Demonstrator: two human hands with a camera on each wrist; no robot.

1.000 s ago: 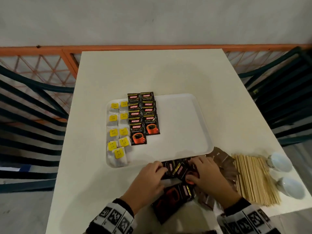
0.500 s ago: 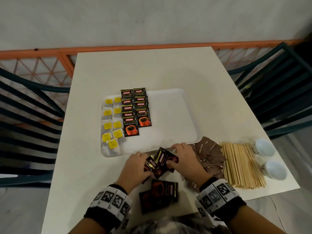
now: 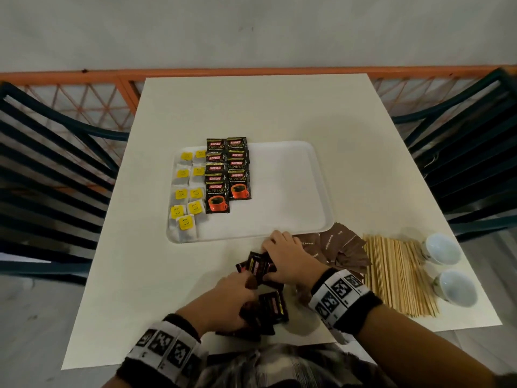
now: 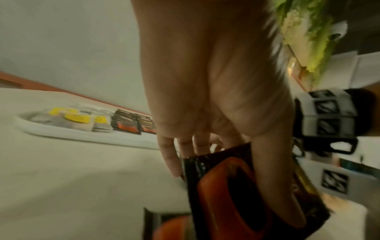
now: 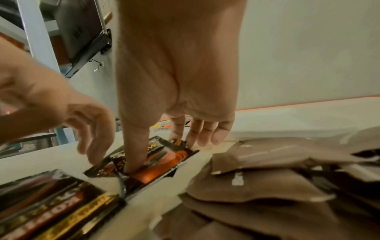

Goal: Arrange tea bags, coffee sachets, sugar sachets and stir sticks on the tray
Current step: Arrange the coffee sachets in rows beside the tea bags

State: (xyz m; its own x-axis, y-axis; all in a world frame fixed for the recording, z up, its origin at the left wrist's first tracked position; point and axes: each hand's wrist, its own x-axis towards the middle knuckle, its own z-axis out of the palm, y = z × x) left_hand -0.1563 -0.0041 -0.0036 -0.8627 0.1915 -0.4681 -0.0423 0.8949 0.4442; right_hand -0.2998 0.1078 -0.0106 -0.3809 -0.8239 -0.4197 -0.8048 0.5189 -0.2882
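At the left of the white tray (image 3: pixel 293 175) lay two columns of yellow-tagged tea bags (image 3: pixel 187 191), and just to their right two overlapped columns of black Kopiko coffee sachets (image 3: pixel 227 175); the tray's right half held nothing. Near of the tray, on the cream table (image 3: pixel 251 107), was a loose heap of coffee sachets (image 3: pixel 261 287). The left hand (image 3: pixel 223 301) grasped a sachet from that heap (image 4: pixel 236 186), thumb laid across its printed cup and fingers curled behind. The right hand (image 3: pixel 288 257) pinched a small fan of sachets (image 5: pixel 156 164) against the table, thumb pressing on top. Further right lay brown sugar sachets (image 3: pixel 338 247), then a flat bundle of wooden stir sticks (image 3: pixel 397 273), then two white cups (image 3: pixel 447 264), all off the tray. Step judged in hand: gathering the remaining coffee sachets. Next move would call for squaring them and extending the coffee columns; sugar and sticks not yet placed.
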